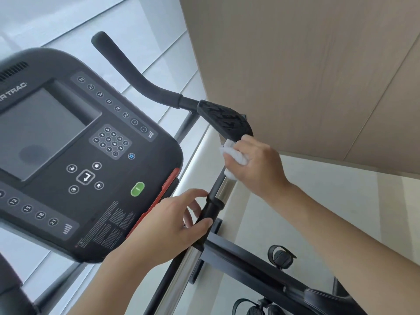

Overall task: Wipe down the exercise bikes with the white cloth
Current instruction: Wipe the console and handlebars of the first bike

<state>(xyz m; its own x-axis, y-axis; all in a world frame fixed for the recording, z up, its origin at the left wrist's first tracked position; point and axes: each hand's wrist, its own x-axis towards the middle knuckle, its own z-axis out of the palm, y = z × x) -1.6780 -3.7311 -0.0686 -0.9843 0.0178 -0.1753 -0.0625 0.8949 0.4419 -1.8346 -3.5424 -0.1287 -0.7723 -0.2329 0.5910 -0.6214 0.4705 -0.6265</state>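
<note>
Left hand [169, 226] curls thumb and fingers round the black sleeve of the bike's handlebar [210, 212] beside the console [79, 155], right hand [259, 162] farther up clutches the bunched white cloth [234, 155] against the bar under the dark pad [225, 120].

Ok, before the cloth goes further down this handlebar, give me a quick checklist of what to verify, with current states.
1. White cloth held in the right hand: ok, bunched in its fingers.
2. Cloth touching the handlebar: ok, just below the textured black pad.
3. Left hand steadying the bar: ok, thumb and fingers around the black collar.
4. Path down the bar free: not ok, the left hand sits in it.
5. Hands off the console buttons: ok.
6. Cloth clean enough: cannot tell.
</note>
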